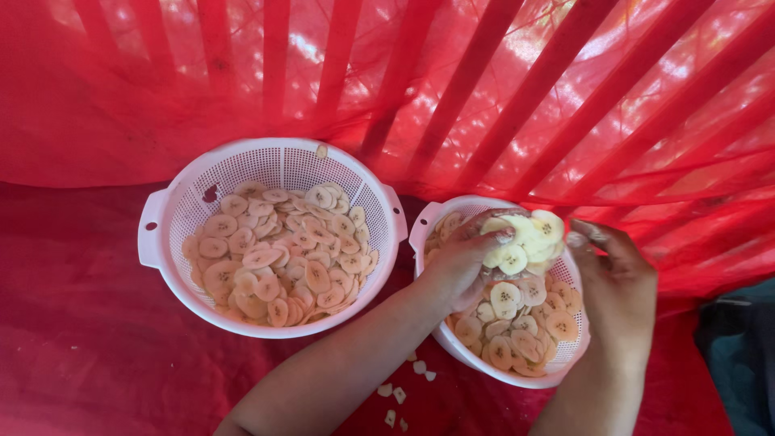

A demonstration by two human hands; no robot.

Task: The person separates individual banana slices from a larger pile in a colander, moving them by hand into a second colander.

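Note:
Two white perforated baskets hold pale banana slices. The larger basket (165, 214) sits at the left, about half full. Over the smaller basket (428, 220) at the right, my left hand (460, 262) grips a stack of banana slices (525, 238) lifted above the pile. My right hand (617, 282) hovers just right of that stack, fingers curled and apart, its fingertips close to the slices; whether it touches them I cannot tell.
Both baskets rest on a red net sheet (81, 323) that rises behind them with dark red bars. A few loose slice pieces (400, 391) lie on the net below the baskets. A dark cloth (747, 355) shows at the right edge.

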